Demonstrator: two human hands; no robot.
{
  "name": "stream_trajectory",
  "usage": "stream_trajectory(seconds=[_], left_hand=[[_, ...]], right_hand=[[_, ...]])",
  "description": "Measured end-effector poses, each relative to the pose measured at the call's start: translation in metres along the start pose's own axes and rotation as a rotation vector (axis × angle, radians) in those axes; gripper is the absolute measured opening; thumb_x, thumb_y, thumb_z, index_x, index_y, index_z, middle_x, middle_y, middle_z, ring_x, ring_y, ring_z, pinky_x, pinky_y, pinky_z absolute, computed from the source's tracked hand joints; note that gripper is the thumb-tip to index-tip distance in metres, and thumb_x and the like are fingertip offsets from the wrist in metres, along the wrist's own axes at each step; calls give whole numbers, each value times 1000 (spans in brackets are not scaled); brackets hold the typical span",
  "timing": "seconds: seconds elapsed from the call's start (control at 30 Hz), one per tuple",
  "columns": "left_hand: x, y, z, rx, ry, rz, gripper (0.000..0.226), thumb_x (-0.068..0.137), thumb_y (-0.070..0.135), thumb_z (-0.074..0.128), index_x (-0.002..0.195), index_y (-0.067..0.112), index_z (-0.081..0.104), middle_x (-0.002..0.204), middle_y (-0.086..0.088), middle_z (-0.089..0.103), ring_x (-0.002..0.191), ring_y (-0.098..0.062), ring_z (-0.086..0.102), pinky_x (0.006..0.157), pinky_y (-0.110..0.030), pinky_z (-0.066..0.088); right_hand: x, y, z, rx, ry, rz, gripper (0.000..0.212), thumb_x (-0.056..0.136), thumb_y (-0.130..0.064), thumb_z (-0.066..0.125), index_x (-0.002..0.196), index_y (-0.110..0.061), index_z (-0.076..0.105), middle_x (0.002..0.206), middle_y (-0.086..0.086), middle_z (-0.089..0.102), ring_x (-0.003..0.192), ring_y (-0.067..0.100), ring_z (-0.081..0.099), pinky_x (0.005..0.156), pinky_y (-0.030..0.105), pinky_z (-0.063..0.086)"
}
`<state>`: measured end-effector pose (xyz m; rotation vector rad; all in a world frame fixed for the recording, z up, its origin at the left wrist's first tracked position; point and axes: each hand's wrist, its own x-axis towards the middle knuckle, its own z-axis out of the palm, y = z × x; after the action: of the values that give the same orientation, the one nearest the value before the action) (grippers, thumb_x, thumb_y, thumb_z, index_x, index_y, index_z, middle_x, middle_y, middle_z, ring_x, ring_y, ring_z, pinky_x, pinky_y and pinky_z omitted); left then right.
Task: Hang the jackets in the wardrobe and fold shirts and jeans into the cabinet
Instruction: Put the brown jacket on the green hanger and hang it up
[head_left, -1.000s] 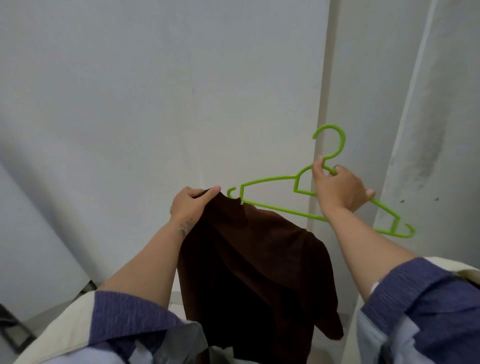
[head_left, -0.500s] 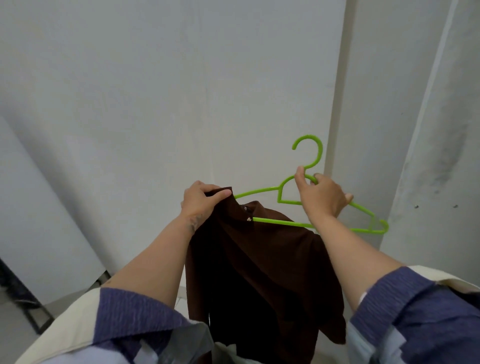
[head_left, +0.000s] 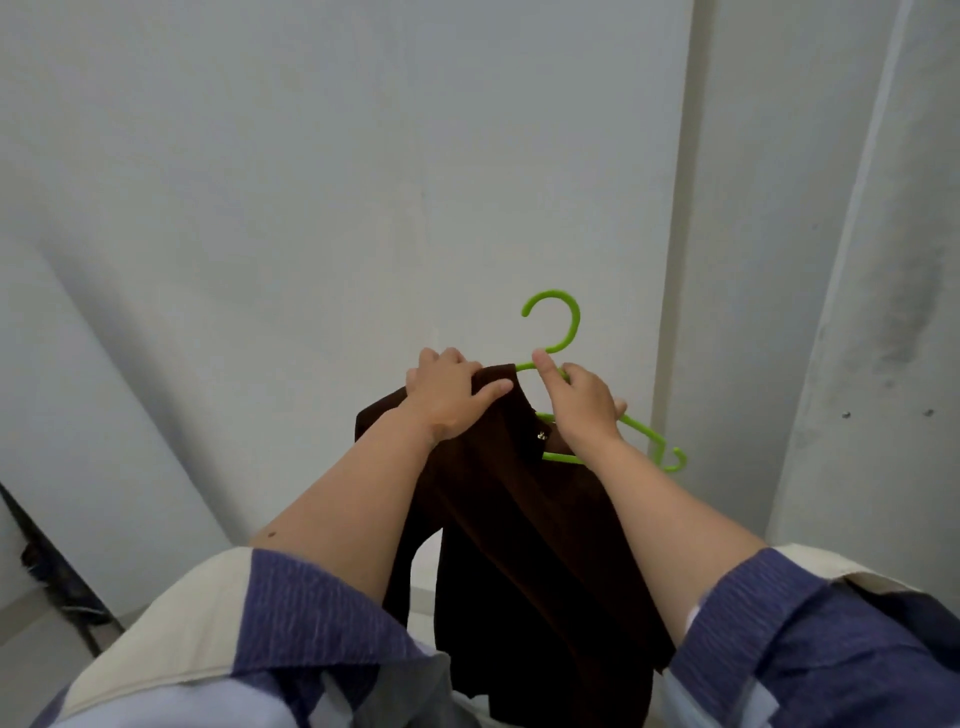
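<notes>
gripping brown jacket (head_left: 519, 519) collar, left hand (head_left: 447, 400); right hand (head_left: 582, 405) grips green hanger (head_left: 563, 332) neck, hook up, bar sloping down-right.

Hanger (head_left: 563, 332): bright green plastic, smooth, slight gloss. Jacket (head_left: 524, 545): dark brown cloth, matt, soft nap w/ fine ribbing, small shiny metal-looking stud near collar. Sleeves (head_left: 291, 613): blue-purple woven cloth w/ streaky texture, cream cloth panels, matt. Wall (head_left: 311, 182): pale grey, painted, matt, smooth; dark smudges at right.
</notes>
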<state>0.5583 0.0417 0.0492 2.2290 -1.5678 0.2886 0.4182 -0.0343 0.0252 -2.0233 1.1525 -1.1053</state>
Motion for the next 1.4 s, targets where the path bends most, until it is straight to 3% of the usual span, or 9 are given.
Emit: stream_trajectory(seconds=[0.2, 0.33, 0.57, 0.7, 0.8, 0.97, 1.23, 1.3, 1.4], left_hand=[[-15, -10, 8, 109, 7, 15, 69, 82, 78, 22, 80, 24, 64, 70, 6, 63, 79, -15, 57, 86, -38, 27], [-29, -18, 26, 99, 45, -63, 52, 90, 65, 32, 85, 26, 67, 73, 3, 65, 82, -20, 60, 84, -37, 33], [-40, -39, 37, -92, 125, -209, 43, 94, 53, 36, 69, 22, 52, 69, 1, 60, 73, -24, 58, 76, -36, 39], [-41, -41, 39, -165, 177, -263, 41, 94, 48, 39, 61, 24, 45, 63, 3, 55, 68, -24, 56, 75, -36, 39], [-42, -40, 40, -190, 207, -283, 40, 95, 46, 39, 62, 24, 45, 62, 5, 54, 67, -22, 53, 74, -35, 37], [-39, -44, 40, -231, 220, -263, 39, 94, 47, 40, 62, 24, 45, 62, 4, 54, 68, -23, 56, 75, -36, 42], [-38, -50, 39, -298, 281, -189, 44, 93, 44, 45, 55, 23, 38, 52, 4, 46, 55, -21, 50, 63, -32, 36], [-38, -49, 39, -302, 279, -167, 44, 93, 44, 46, 55, 23, 39, 51, 5, 45, 54, -21, 50, 62, -31, 35], [-38, -49, 40, -296, 277, -151, 43, 92, 44, 47, 57, 20, 43, 51, 3, 45, 55, -25, 53, 61, -31, 34]], right_hand=[[-2, 7, -1, 189, -185, 52, 58, 97, -58, 26, 59, -19, 45, 65, -3, 51, 73, 20, 48, 94, 45, 34], [-10, 11, 1, 301, -298, 103, 59, 100, -46, 27, 67, -14, 64, 71, 3, 63, 77, 20, 58, 85, 38, 44], [-21, 28, 14, -128, 290, -82, 14, 89, -20, 51, 96, -18, 62, 105, 0, 54, 112, 21, 41, 90, 32, 36], [-30, 33, 27, -142, 235, -109, 9, 84, -11, 52, 82, -18, 57, 93, -4, 50, 95, 17, 47, 86, 35, 45], [-35, 44, 44, -152, 110, -10, 13, 88, -13, 48, 83, -15, 60, 90, -2, 54, 91, 20, 54, 81, 36, 49], [-32, 60, 68, -146, -64, 270, 21, 93, -29, 50, 108, -24, 62, 118, 0, 60, 115, 24, 52, 97, 41, 42], [-3, 49, 80, -60, -109, 459, 80, 74, -81, 46, 133, -28, 45, 138, 7, 41, 130, 29, 30, 102, 47, 27], [3, 47, 80, -166, -161, 504, 89, 71, -80, 50, 139, -22, 40, 140, 9, 35, 133, 30, 26, 103, 46, 26], [10, 47, 84, -173, -174, 543, 61, 83, -56, 55, 129, -17, 51, 135, 7, 42, 129, 29, 32, 103, 44, 29]])
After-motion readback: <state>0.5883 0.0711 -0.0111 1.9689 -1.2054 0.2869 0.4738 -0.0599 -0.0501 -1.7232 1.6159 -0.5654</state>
